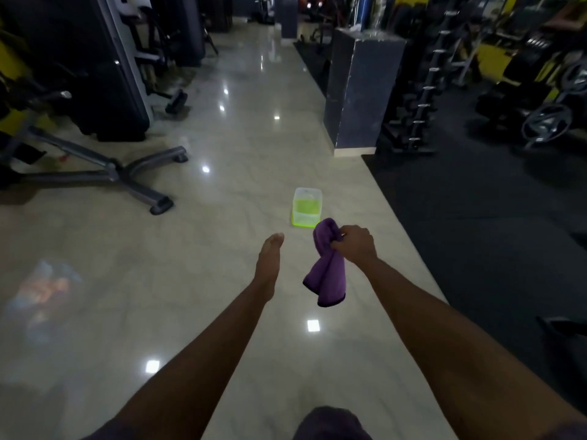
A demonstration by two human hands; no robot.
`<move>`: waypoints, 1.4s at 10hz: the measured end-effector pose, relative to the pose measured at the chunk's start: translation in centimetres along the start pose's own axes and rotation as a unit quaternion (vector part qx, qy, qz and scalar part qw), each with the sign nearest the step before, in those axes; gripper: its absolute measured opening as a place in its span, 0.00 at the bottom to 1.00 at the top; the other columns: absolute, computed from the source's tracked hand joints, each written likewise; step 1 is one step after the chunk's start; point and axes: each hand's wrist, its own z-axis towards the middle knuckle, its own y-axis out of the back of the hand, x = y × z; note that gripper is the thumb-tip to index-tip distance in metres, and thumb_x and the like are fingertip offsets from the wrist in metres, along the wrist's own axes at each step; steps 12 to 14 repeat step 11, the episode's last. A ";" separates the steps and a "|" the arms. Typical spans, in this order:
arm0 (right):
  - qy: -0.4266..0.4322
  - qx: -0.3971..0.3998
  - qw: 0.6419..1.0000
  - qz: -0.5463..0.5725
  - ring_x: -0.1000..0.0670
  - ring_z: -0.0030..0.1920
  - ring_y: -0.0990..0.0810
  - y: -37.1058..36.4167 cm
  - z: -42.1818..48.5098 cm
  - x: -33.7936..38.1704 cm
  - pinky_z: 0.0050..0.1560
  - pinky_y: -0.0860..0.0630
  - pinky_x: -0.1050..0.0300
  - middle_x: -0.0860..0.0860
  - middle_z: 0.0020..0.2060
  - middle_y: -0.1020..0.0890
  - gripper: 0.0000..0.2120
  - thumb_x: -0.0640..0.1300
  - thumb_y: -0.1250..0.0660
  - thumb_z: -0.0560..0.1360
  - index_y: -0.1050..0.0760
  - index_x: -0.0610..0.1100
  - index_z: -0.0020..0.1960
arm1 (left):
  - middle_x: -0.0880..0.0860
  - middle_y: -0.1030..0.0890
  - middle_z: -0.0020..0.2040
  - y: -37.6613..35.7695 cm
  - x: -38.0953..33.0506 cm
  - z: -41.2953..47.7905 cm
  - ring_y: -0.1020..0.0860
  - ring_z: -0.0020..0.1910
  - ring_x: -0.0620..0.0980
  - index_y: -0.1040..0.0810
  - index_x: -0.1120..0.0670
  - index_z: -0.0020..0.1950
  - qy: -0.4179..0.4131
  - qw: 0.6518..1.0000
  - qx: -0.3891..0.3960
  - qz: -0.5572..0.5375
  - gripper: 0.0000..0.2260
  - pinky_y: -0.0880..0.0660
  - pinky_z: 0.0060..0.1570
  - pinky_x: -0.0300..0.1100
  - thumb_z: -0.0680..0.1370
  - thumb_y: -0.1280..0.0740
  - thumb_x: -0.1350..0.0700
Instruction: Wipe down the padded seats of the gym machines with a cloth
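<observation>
My right hand (355,246) is closed around the top of a purple cloth (327,268), which hangs folded below the fist. My left hand (269,262) is stretched forward, flat and edge-on, with straight fingers and nothing in it. Just beyond both hands a clear plastic container (306,208) with a lime-green base stands on the shiny tiled floor. Gym machines (79,74) with dark frames stand at the left; no padded seat shows clearly.
A grey machine base with splayed legs (133,176) reaches onto the tiles at left. A dark square pillar (359,90) stands ahead on the right, with a dumbbell rack (425,90) and weight plates (546,122) on black rubber matting. The tiled aisle runs straight ahead.
</observation>
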 end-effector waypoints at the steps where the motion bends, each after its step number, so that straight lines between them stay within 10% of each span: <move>1: 0.005 0.027 1.000 -0.007 0.40 0.50 0.21 -1.4 10.3 -0.7 0.40 0.33 0.57 0.41 0.44 0.17 0.07 0.45 0.33 0.68 0.22 0.42 0.43 | 0.50 0.30 0.70 -2.6 -1.0 9.2 0.33 0.69 0.50 0.31 0.53 0.69 0.012 1.000 -0.015 -0.011 0.18 0.40 0.66 0.42 0.81 0.42 0.49; 3: 0.026 0.090 0.996 -0.001 0.40 0.50 0.21 -3.5 30.1 -1.4 0.41 0.32 0.58 0.41 0.44 0.17 0.18 0.52 0.36 0.64 0.21 0.39 0.44 | 0.50 0.30 0.70 -8.0 -3.9 27.0 0.32 0.69 0.50 0.31 0.52 0.70 0.020 0.997 -0.078 0.013 0.19 0.40 0.62 0.40 0.81 0.42 0.47; 7: 0.001 0.066 0.997 0.049 0.38 0.53 0.22 -3.4 61.9 1.8 0.47 0.29 0.53 0.38 0.47 0.18 0.09 0.39 0.36 0.72 0.22 0.37 0.50 | 0.50 0.31 0.70 -16.8 -9.1 51.3 0.33 0.69 0.49 0.33 0.51 0.71 0.087 0.988 -0.127 0.007 0.21 0.40 0.62 0.40 0.80 0.42 0.45; 14: -0.010 0.083 0.950 0.302 0.48 0.49 0.20 -9.4 63.0 5.8 0.44 0.33 0.70 0.47 0.46 0.17 0.10 0.35 0.37 0.74 0.19 0.41 0.52 | 0.52 0.31 0.71 -16.3 -10.0 60.3 0.33 0.70 0.52 0.32 0.54 0.71 0.074 0.979 -0.187 -0.029 0.19 0.40 0.69 0.45 0.81 0.42 0.50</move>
